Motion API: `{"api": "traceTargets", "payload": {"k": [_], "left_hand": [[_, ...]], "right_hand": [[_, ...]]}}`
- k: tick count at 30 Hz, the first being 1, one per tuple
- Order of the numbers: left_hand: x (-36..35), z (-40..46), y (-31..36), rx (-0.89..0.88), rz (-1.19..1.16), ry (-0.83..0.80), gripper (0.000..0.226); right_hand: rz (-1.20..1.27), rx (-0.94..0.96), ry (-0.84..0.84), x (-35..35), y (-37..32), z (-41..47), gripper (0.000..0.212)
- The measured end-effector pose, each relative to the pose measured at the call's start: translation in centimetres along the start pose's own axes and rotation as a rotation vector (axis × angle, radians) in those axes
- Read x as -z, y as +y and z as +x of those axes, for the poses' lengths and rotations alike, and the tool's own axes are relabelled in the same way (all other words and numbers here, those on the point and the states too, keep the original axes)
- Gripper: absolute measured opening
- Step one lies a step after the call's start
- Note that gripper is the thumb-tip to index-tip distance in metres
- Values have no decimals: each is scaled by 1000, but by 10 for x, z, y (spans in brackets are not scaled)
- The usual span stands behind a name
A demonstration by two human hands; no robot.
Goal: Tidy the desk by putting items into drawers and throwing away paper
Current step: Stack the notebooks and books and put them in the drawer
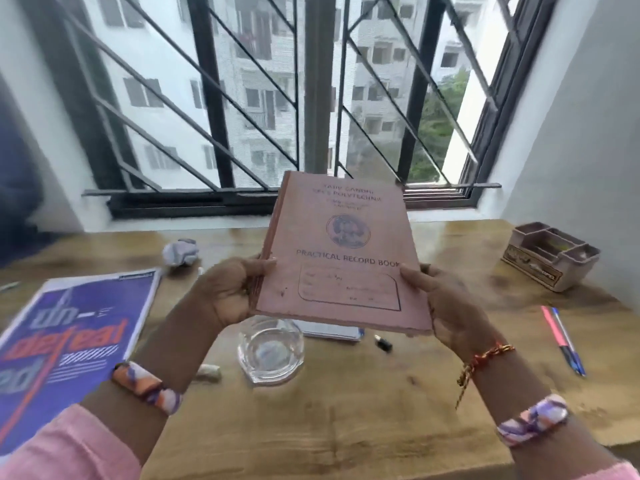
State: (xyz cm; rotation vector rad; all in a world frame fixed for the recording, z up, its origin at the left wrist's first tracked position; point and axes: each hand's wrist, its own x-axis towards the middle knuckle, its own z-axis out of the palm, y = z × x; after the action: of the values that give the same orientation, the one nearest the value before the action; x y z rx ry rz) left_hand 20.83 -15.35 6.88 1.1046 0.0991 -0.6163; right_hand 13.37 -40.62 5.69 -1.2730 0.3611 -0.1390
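Both our hands grip the pink record book (pixel 341 251): left hand (pixel 230 292) clamped on its spine edge, right hand (pixel 450 306) on the opposite edge, book held up above the tabletop (pixel 346 417), cover facing us. Under it, partly hidden: a clear glass dish (pixel 270 351) & a white notepad (pixel 332 331); small black cap (pixel 382 342) beside that. Left: purple magazine (pixel 72 344), crumpled paper ball (pixel 180 252) further back. Right: pens (pixel 563 339), desk organizer (pixel 550 254) w/ compartments near the window.
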Motion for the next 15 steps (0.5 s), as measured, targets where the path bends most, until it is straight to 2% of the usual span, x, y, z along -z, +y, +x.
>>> {"api": "traceTargets", "payload": {"k": [3, 7, 10, 15], "left_hand": [[60, -23, 14, -24, -73, 105, 25], [144, -63, 27, -61, -169, 255, 25], [206, -100, 35, -112, -204, 351, 28], [286, -149, 45, -123, -106, 483, 27]], "right_hand": [[-13, 7, -105, -63, 8, -2, 8], [-131, -6, -189, -150, 36, -6, 15], [-143, -50, -285, -213, 67, -12, 7], [-167, -99, -399, -302, 120, -21, 5]]}}
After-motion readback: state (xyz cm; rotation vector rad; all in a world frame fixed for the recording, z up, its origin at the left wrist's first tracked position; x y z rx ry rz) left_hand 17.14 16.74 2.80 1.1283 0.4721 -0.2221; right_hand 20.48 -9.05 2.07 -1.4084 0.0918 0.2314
